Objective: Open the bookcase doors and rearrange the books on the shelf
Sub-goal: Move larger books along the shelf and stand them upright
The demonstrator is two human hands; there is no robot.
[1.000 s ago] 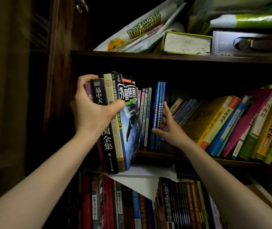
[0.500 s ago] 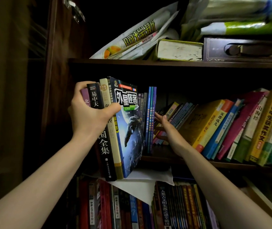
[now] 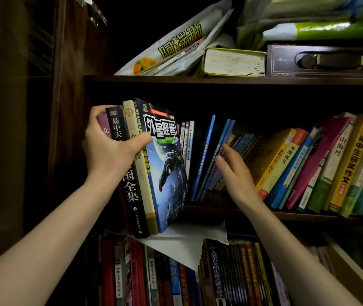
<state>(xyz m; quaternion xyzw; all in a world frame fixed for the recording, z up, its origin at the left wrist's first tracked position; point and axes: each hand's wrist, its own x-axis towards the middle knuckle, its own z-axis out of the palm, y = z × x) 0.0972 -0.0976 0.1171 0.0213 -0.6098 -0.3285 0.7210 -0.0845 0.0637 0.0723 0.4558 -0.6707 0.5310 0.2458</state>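
Change: the thin blue books (image 3: 207, 160), upright half a second ago, now lean right with a dark gap opened between them and the pale slim books (image 3: 188, 146); the right hand has drawn back from among them.
Right fingers: straight and loosely spread, tips (image 3: 225, 149) touching the leaning thin books, holding nothing.
Right hand (image 3: 235, 173): palm turned left, forearm coming up from the lower right.
Left fingers: curled over the top of a bundle of books, thumb (image 3: 142, 139) pressed across the front cover.
Left hand (image 3: 107, 149): grips four books together (purple, black, cream and the blue-covered one).
Blue-covered book (image 3: 165, 164): outermost in the bundle, tilted, its lower end out past the shelf edge.
Black book (image 3: 129, 184): white lettering on the spine, beside the cream book (image 3: 142, 173).
Middle shelf (image 3: 308, 215): to the right, a row of coloured books (image 3: 313, 168) leaning left.
Upper shelf (image 3: 198, 79): a thick book lying flat (image 3: 233, 62), magazines (image 3: 176, 49) slumped against it.
Below: a white sheet (image 3: 182, 246) over the lower row of spines.
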